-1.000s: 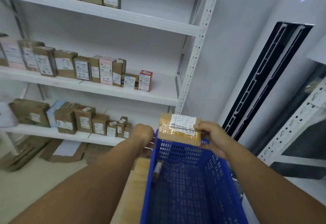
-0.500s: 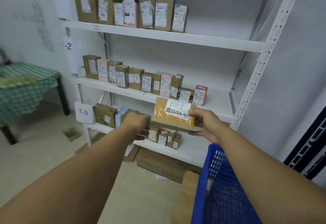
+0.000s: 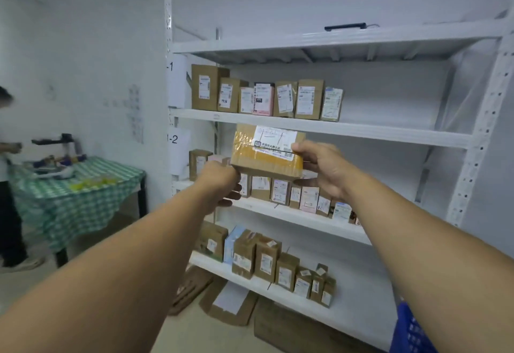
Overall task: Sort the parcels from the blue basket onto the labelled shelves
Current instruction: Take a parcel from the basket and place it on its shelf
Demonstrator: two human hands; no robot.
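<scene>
Raised since the earlier frame, the brown tape-wrapped cardboard parcel is held before the white metal shelving, hiding boxes on its second level. Green-checked desk at far left. Left hand grips the parcel's lower-left corner, fingertips partly hidden; right hand pinches its right end. Blue plastic basket is cut off at the lower right.
</scene>
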